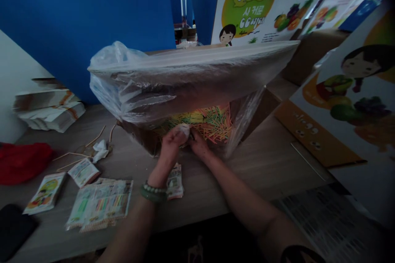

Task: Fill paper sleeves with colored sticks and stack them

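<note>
One whitish packet (185,129), probably light and soft, best taken by its edge, is clamped in left hand (171,139); grip of right hand (199,144) cannot be told.

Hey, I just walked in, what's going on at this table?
Someone's left hand holds something small and pale at a plastic-lined box of thin coloured sticks. The right hand is close beside it; whether it holds anything is unclear. Printed packets lie on the table, mostly to the left.
</note>
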`<move>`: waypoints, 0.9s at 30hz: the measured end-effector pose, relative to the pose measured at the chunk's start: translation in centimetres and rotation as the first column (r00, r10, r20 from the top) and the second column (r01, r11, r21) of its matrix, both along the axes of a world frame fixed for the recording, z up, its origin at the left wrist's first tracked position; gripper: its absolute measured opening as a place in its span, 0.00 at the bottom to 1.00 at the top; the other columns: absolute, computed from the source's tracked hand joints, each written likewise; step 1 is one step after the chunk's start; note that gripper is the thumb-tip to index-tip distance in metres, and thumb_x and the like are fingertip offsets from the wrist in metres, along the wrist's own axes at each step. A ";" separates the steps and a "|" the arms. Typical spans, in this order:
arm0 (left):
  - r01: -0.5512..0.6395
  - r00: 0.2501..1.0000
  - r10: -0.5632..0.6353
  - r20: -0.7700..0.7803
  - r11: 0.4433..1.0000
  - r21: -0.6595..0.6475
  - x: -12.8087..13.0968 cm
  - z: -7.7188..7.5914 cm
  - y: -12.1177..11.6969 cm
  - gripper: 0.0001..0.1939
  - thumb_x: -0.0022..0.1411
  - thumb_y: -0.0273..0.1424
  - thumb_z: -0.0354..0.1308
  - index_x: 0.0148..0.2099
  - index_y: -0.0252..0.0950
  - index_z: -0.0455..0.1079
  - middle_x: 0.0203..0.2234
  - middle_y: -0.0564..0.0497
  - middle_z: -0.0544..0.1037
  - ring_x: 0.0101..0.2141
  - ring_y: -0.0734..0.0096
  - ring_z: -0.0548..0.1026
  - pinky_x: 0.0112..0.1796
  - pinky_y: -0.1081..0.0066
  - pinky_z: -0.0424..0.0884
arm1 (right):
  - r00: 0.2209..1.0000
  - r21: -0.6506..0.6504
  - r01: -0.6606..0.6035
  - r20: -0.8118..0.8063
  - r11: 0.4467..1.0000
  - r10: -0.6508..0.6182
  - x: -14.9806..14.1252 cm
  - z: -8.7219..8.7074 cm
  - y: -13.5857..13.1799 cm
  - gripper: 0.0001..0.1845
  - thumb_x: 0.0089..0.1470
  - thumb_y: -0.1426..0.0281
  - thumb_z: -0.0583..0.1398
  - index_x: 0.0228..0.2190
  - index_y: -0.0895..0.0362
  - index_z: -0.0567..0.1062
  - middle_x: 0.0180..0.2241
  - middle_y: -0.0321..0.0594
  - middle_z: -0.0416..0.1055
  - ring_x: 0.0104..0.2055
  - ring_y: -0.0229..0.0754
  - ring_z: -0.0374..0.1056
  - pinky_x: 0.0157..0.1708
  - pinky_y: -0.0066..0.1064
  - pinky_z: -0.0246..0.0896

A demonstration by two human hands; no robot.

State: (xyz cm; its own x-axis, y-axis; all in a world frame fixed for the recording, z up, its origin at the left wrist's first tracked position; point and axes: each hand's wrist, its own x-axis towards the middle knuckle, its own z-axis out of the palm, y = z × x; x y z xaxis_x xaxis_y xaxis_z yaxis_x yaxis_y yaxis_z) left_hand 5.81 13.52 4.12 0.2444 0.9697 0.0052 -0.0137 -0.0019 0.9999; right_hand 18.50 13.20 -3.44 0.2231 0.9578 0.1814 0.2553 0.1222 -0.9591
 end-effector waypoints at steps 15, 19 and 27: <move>0.066 0.960 0.086 0.266 0.854 -0.516 -5.0 -0.6 -5.1 0.17 0.50 0.36 0.69 0.41 0.35 0.72 0.25 0.52 0.78 0.25 0.68 0.77 0.28 0.68 0.74 | 0.996 0.071 -0.092 -0.015 0.993 0.093 0.1 1.2 -1.0 0.08 0.55 0.63 0.54 0.35 0.52 0.70 0.31 0.34 0.71 0.38 0.43 0.67 0.46 0.35 0.60; 0.052 0.957 0.093 0.276 0.878 -0.476 -5.9 -0.8 -5.4 0.16 0.49 0.37 0.69 0.39 0.35 0.72 0.23 0.55 0.75 0.22 0.73 0.72 0.27 0.70 0.72 | 0.994 0.028 -0.093 0.062 0.995 0.091 0.0 1.9 -0.9 0.06 0.53 0.64 0.55 0.33 0.51 0.69 0.29 0.34 0.72 0.38 0.45 0.67 0.47 0.37 0.59; 0.018 0.985 0.038 0.169 0.947 -0.319 -7.3 -2.4 -5.1 0.14 0.53 0.40 0.66 0.35 0.34 0.74 0.24 0.52 0.76 0.25 0.72 0.72 0.28 0.71 0.70 | 0.988 -0.040 -0.100 0.116 0.994 0.104 -0.5 3.8 -1.0 0.05 0.53 0.63 0.54 0.30 0.51 0.68 0.29 0.35 0.74 0.34 0.44 0.67 0.41 0.36 0.60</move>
State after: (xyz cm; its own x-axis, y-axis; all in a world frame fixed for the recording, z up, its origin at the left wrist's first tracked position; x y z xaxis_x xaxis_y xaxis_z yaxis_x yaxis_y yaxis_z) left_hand -1.44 8.43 1.74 0.2576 0.9296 -0.2636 -0.1859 0.3154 0.9306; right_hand 18.02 12.21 0.32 0.1035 0.9804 0.1676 0.3543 0.1211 -0.9272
